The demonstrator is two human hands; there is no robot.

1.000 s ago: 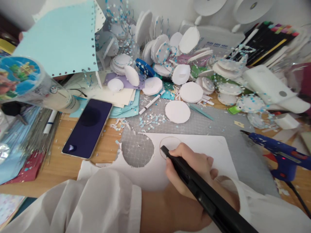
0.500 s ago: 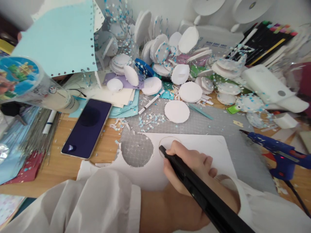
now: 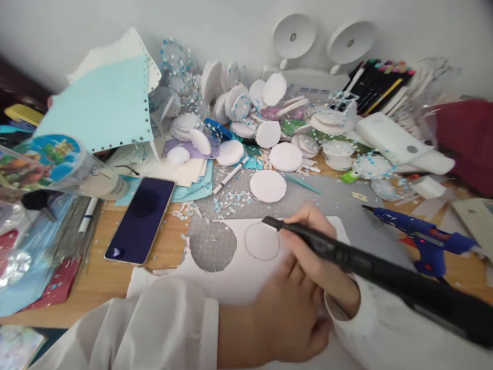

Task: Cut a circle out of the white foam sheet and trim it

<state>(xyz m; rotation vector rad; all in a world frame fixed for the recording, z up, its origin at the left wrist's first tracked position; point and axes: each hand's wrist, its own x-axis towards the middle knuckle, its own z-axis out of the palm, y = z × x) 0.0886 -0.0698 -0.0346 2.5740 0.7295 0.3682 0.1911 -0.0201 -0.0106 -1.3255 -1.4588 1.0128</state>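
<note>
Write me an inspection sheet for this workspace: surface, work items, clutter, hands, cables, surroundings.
Surface: gray mat on a wooden table, strewn with paper bits
Work items: white sheet with a round hole and a drawn circle
Clutter: phone, white discs, blue glue gun showing a red light
Hands: right hand grips black tool; left hand over white sheet
Cables: dark cord by the glue gun, mostly hidden
Surroundings: pale wall, markers

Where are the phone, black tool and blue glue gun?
Phone [image 3: 140,220], head view: middle of its dark screen.
Black tool [image 3: 372,266], head view: middle of its long body.
Blue glue gun [image 3: 425,229], head view: its body.
</note>
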